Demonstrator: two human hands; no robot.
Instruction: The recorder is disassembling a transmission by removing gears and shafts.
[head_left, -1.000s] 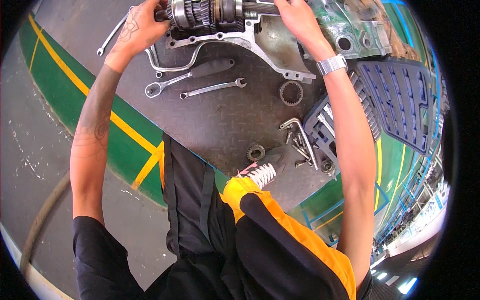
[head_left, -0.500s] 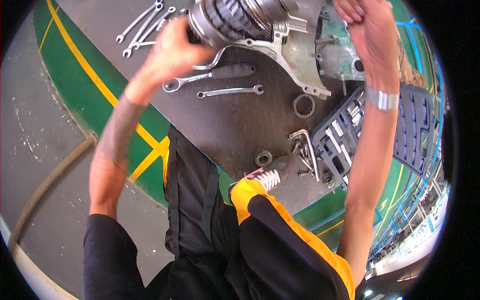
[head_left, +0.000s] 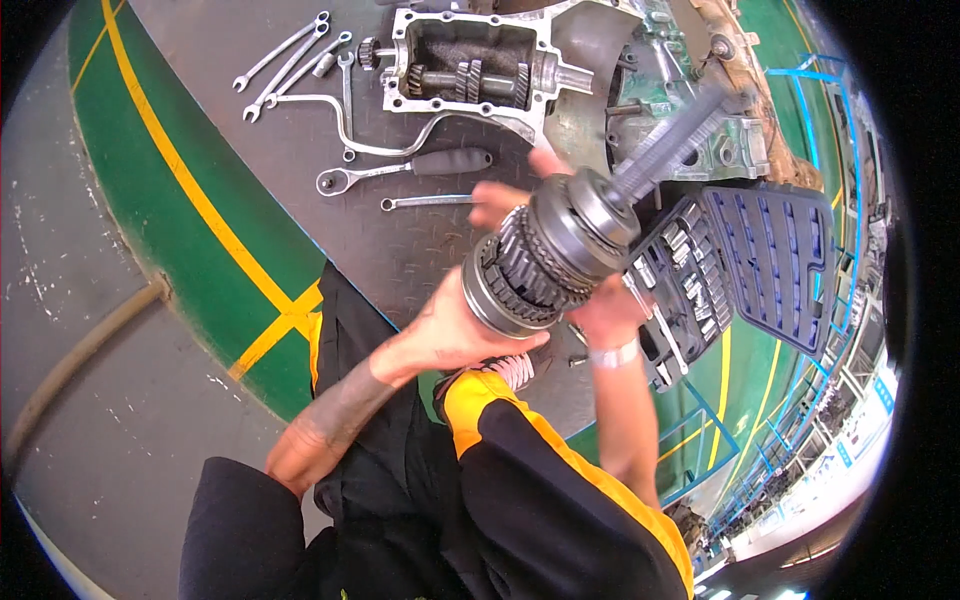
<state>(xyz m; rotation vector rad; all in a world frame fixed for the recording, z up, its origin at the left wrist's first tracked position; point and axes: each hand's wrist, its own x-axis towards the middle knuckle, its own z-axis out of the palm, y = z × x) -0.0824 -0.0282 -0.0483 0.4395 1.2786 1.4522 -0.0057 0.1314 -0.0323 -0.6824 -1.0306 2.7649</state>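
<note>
A transmission gear shaft, stacked with toothed gears and dark steel rings, hangs tilted in front of me. Its thin splined end points to the upper right and is smeared by motion. My left hand grips it from the lower left, its fingertips showing past the gears' far side. Under the right side, my right hand cups the shaft; its fingers are partly hidden behind the metal. Beyond the hands lies an open gearbox housing, with a smaller geared shaft inside it.
Several wrenches lie at the far left of the dark metal floor plate. Nearer are a ratchet and another combination wrench. An opened socket set case sits at the right, below a greenish metal casting. My shoe is close below.
The gear shaft has come away from above the housing, toward me and to the right, uncovering the housing's inside. My right hand has come down from the upper right onto it.
</note>
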